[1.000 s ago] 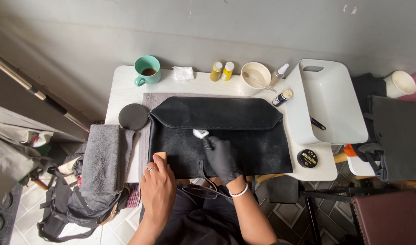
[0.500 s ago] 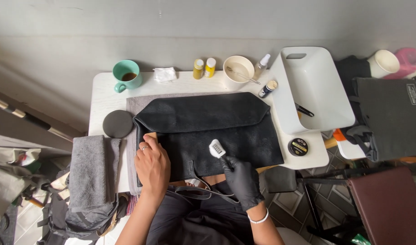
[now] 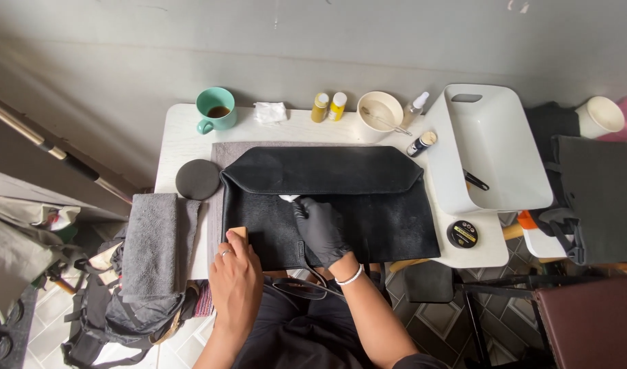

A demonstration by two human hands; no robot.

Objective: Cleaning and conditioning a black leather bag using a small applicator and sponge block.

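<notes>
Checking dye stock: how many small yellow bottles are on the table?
2: the yellow bottles stand side by side at the table's far edge, between crumpled tissue and bowl.

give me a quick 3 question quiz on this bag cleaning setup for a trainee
1. True or false: the right hand wears a black glove.
2. Which hand presses the black bag's lower left corner: left hand or right?
3. What stands nearest the green mug? A) white crumpled tissue B) round black tin C) white tub

Key: 1 true; 2 left; 3 A
</notes>
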